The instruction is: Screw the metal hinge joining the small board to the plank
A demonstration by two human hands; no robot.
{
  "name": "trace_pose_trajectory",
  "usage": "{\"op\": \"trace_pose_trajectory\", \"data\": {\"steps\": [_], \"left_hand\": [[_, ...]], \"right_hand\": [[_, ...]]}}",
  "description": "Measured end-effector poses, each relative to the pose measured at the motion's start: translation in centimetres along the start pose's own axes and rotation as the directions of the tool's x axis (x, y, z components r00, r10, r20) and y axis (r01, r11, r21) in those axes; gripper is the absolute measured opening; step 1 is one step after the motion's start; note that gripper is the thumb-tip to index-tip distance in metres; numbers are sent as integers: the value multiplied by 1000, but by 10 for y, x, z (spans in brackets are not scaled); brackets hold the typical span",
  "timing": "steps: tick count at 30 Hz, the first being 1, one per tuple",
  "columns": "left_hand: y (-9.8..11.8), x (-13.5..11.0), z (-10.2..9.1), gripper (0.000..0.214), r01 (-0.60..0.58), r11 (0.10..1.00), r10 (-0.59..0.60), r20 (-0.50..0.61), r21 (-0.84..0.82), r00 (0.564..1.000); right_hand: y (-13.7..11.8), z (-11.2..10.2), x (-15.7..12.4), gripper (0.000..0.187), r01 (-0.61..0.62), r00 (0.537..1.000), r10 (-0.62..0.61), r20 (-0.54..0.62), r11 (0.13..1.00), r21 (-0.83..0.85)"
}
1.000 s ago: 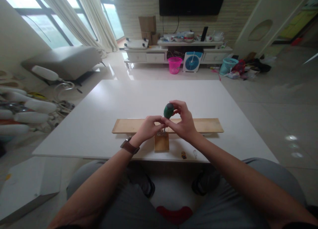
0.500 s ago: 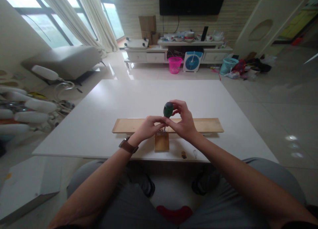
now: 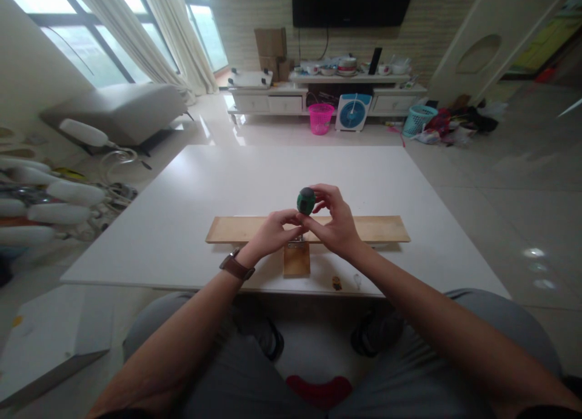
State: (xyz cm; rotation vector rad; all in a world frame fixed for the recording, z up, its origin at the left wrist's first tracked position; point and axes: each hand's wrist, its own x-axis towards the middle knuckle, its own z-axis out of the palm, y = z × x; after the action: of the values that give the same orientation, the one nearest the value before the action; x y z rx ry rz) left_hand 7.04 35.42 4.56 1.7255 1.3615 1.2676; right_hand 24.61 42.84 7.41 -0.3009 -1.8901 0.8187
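Observation:
A green screwdriver (image 3: 306, 201) with a dark-capped handle stands almost upright over the middle of a long wooden board (image 3: 382, 229). My right hand (image 3: 336, 222) holds its handle from the right, thumb at the lower end and fingers curled near the top. From the other side, my left hand (image 3: 277, 231) closes thumb and index finger around the shaft, largely covering it. Below them a metal hinge (image 3: 296, 244) sits where the board meets a short wooden piece (image 3: 296, 261). The screwdriver's tip is hidden behind my fingers.
All this rests on a white table (image 3: 154, 225). Close to its front edge lie a small yellow-and-dark item (image 3: 336, 283) and a small clear plastic piece (image 3: 357, 281). White padded rods (image 3: 75, 193) stand left of the table. A pink basket (image 3: 321, 119) is beyond its far edge.
The screwdriver's handle has tipped slightly left and toward me, and the view of its shaft has narrowed. Both hands keep nearly the same place; the board and short piece stay put.

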Motion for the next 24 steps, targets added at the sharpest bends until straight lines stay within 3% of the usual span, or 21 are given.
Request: {"op": "trace_pose_trajectory", "data": {"steps": [3,9,15,24], "left_hand": [[-2,-1,-5,18,-13,1000,13,71,0,997],[-6,-3,-6,16,-16,1000,15,45,18,999],[-6,-3,-4,20,22,997,-15,89,-79,996],[1,-3,-2,20,24,999,-21,148,-21,989]], "right_hand": [[0,-1,0,48,-3,1000,3,1,1000,-20],[0,-1,0,52,9,1000,-9,-1,1000,-18],[1,-1,-1,54,0,1000,0,2,1000,-26],[1,-3,-3,54,-6,999,6,37,1000,-1]]}}
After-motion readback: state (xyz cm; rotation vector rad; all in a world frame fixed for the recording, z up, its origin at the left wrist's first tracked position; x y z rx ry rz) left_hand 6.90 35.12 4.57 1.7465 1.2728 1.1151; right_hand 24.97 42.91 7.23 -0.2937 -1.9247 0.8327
